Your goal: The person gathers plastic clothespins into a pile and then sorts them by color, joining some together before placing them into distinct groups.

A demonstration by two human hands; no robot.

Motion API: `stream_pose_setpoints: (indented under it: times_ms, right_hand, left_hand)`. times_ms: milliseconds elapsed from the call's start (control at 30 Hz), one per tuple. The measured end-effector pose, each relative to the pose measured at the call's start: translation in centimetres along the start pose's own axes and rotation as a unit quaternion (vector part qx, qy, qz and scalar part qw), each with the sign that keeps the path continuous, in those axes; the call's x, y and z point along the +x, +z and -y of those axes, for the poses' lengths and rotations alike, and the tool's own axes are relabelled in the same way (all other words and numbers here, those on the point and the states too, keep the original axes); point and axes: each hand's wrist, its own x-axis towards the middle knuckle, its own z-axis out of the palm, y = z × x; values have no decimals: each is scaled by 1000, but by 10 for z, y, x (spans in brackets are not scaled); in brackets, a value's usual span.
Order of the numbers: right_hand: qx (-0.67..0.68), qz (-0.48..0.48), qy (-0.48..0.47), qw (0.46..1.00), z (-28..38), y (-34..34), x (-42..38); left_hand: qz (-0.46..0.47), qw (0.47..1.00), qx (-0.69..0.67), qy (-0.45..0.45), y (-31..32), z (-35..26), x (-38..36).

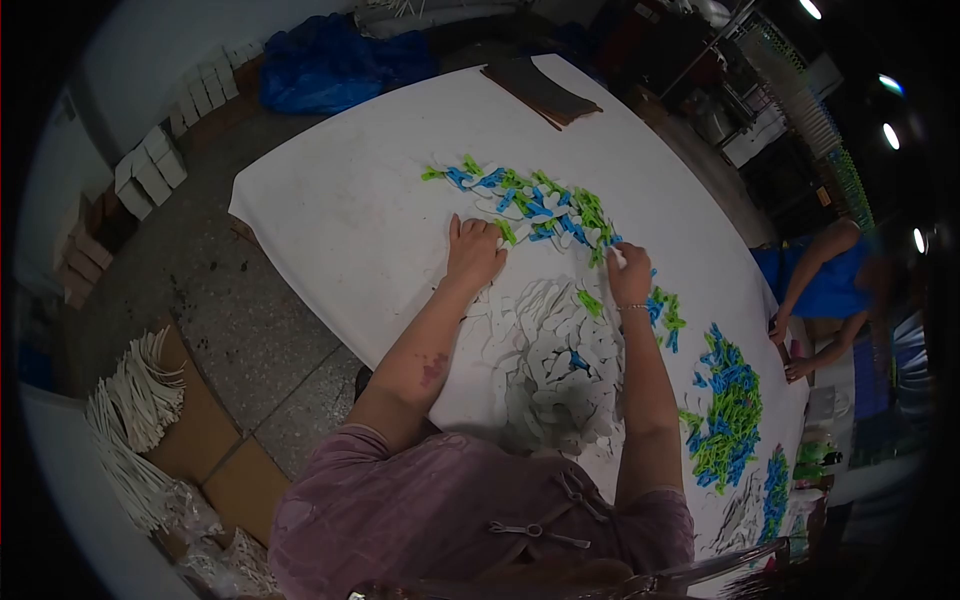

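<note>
My left hand [475, 252] rests on the white-covered table [350, 210] with its fingers stretched out. Right beside its fingertips lies a green clip-like plastic piece [505, 233]. My right hand [630, 275] is closed in a pinch at the right end of a row of blue and green clip-like pieces [545, 207] mixed with white flat pieces. A small white piece [613, 257] shows at its fingertips, partly hidden. Between my forearms spreads a heap of thin white flat oval pieces [560, 370], with a few green and blue pieces among them.
A larger pile of green and blue pieces [728, 415] lies to the right. Dark flat sheets [540, 90] lie at the far edge. Another person's hands [797, 368] are at the right edge. White cords [130, 430] and cardboard [195, 400] are on the floor at left.
</note>
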Motion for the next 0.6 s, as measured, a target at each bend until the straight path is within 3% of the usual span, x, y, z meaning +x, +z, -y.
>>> stream_pose_setpoints:
  times_ms: [67, 133, 267, 333, 367, 433, 467, 533, 600]
  right_hand:
    - [156, 41, -88, 983, 52, 17, 7]
    - [193, 47, -151, 968, 101, 25, 10]
    - [240, 35, -183, 953, 123, 62, 13]
    - [245, 229, -73, 939, 126, 51, 17]
    - [244, 230, -73, 939, 116, 63, 17]
    - [407, 202, 18, 891, 96, 86, 13]
    - [406, 203, 20, 891, 88, 85, 14]
    - [496, 124, 188, 839, 92, 58, 19]
    - [537, 90, 208, 812, 74, 59, 31]
  left_hand:
    - [22, 999, -26, 6, 0, 0, 1]
    - [81, 990, -117, -5, -1, 1, 3]
    - [50, 980, -193, 11, 2, 8, 4]
    - [73, 971, -224, 44, 5, 12, 5]
    - [72, 971, -225, 44, 8, 12, 6]
    - [101, 959, -258, 62, 12, 10, 6]
    - [102, 959, -258, 61, 12, 10, 6]
    - [189, 950, -241, 64, 4, 8, 6]
    - [214, 949, -223, 66, -5, 1, 6]
